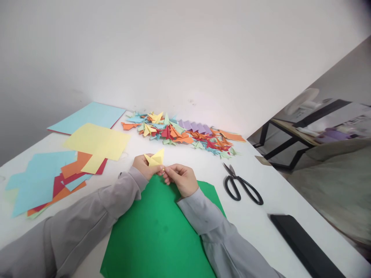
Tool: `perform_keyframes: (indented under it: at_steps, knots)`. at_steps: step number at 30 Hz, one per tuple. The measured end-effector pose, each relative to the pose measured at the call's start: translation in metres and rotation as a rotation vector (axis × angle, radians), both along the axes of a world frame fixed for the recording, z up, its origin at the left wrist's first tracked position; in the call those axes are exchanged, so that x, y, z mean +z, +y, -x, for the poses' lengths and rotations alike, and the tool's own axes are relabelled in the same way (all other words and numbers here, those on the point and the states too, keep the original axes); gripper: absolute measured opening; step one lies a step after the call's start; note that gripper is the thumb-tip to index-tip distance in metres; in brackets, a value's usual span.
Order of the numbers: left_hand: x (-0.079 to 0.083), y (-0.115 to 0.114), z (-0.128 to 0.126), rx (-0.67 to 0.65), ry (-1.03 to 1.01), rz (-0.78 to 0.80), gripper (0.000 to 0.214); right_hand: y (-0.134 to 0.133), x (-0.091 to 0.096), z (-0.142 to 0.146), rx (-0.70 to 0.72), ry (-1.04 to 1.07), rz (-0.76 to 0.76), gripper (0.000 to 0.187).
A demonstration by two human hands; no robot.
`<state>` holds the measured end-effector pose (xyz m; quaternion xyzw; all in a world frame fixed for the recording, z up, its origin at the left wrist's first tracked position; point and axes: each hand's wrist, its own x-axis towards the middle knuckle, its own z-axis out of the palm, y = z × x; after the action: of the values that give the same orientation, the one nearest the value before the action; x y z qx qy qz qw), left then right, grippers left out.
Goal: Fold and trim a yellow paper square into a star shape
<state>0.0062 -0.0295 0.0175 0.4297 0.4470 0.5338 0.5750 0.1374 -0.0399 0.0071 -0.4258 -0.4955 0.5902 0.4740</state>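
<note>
A small folded piece of yellow paper (156, 158), with pointed corners like an origami figure, is held up over the far edge of a green sheet (162, 227). My left hand (144, 166) is closed round its left side and bottom, the thumb lying across its front. My right hand (182, 178) pinches the lower right tip between thumb and forefinger, its other fingers curled. Both hands meet at that tip, which the fingertips partly hide.
Many folded paper figures (176, 133) lie heaped along the wall. Coloured sheets and cut pieces (43, 173) spread at the left, with a yellow sheet (98, 141) above them. Black-handled scissors (242, 185) and a black flat object (304, 245) lie at the right.
</note>
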Motion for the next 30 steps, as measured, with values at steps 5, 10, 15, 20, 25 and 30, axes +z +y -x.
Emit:
perform_keyframes:
  at_steps: [5,10,15,20,25,30]
  knots:
    - [0.0010,-0.0001,0.0023,-0.034,0.009,0.049,0.027,0.0006,0.0017,0.0003,0.008,-0.005,0.006,0.025]
    - [0.0029,-0.0015,0.0033,-0.076,0.033,0.049,0.025,-0.0005,0.0022,-0.0002,0.050,-0.017,-0.023,0.023]
    - [0.0018,-0.0025,0.0016,-0.101,0.018,0.053,0.027,0.0002,0.0007,-0.0024,0.041,0.019,-0.008,0.018]
    - [-0.0005,0.0007,-0.0001,-0.103,-0.095,0.107,0.029,0.0016,-0.0009,-0.0029,-0.012,0.039,0.029,0.020]
    - [0.0018,0.0030,0.0040,-0.227,-0.112,0.150,0.030,0.0030,-0.0020,-0.0033,-0.001,0.098,0.049,0.028]
    - [0.0084,-0.0031,0.0042,-0.384,0.022,0.176,0.031,0.0030,-0.0005,-0.0041,0.005,0.061,-0.002,0.024]
